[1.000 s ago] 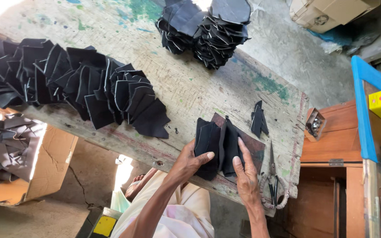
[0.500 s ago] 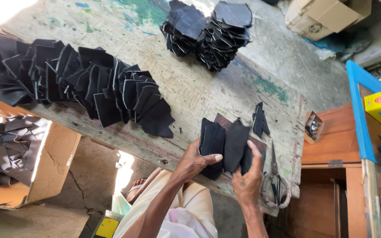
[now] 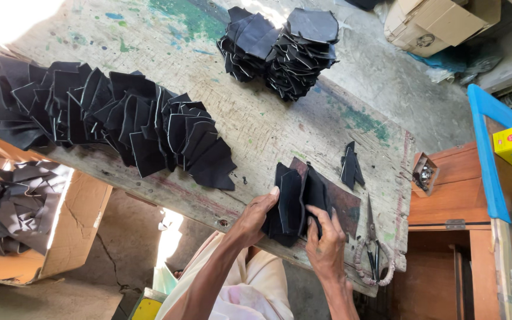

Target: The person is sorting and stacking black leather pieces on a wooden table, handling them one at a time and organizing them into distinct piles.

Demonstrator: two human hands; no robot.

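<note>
Worn, paint-flecked wooden table over bare concrete floor; cardboard box of black scraps cut off at left edge. Near table's front edge, left hand and right hand both closed on small stack of black cut pieces, brown board partly hidden beneath. Scissors just beside. Fanned row of black pieces and heaped pile well apart.

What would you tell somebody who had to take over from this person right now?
Left hand and right hand both grip a small stack of black cut leather pieces at the near edge of the worn wooden table.
Done: a long overlapping row of black pieces is spread at left.
Left: two piles of black pieces at the far edge, apart from the hands.
Scissors lie to the right.
</note>
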